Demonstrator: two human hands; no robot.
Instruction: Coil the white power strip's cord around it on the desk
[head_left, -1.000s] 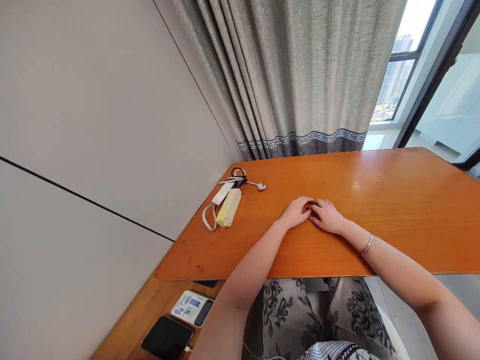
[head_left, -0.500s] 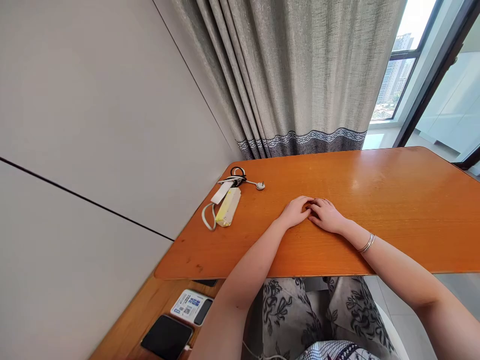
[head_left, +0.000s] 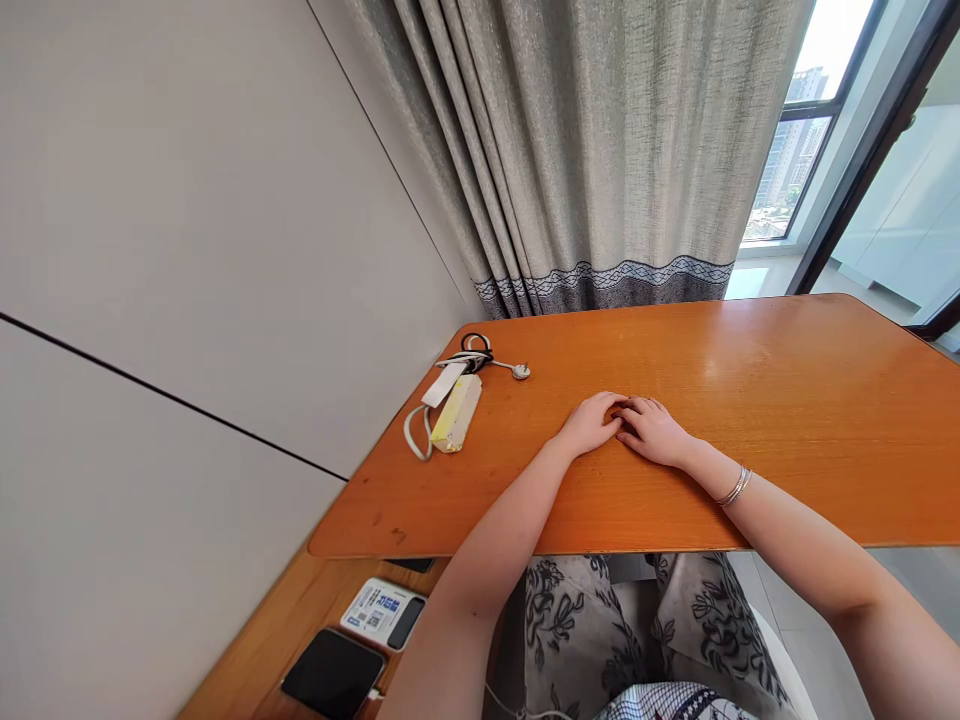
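Observation:
My left hand [head_left: 595, 422] rests on the orange-brown wooden table [head_left: 750, 400], fingers extended toward the right. Opposite it, my right hand [head_left: 651, 430] lies palm down with its fingers spread a little. The fingertips of both hands meet or overlap near the middle of the table, and neither hand shows any object in it. A silver bracelet [head_left: 735, 487] circles my right wrist. Left of my hands lies a white and yellow block-shaped thing [head_left: 457, 414], perhaps a power strip. Beside it are a white strip [head_left: 444, 385], coiled white and black cords and a white plug [head_left: 520, 371].
Below the table's left front corner, a lower wooden surface [head_left: 262, 620] holds a black phone [head_left: 334, 672] and a white device with blue print [head_left: 376, 608]. White panels [head_left: 187, 250] border the left side. A grey curtain [head_left: 615, 150] hangs behind the table, with a window [head_left: 795, 165] beyond.

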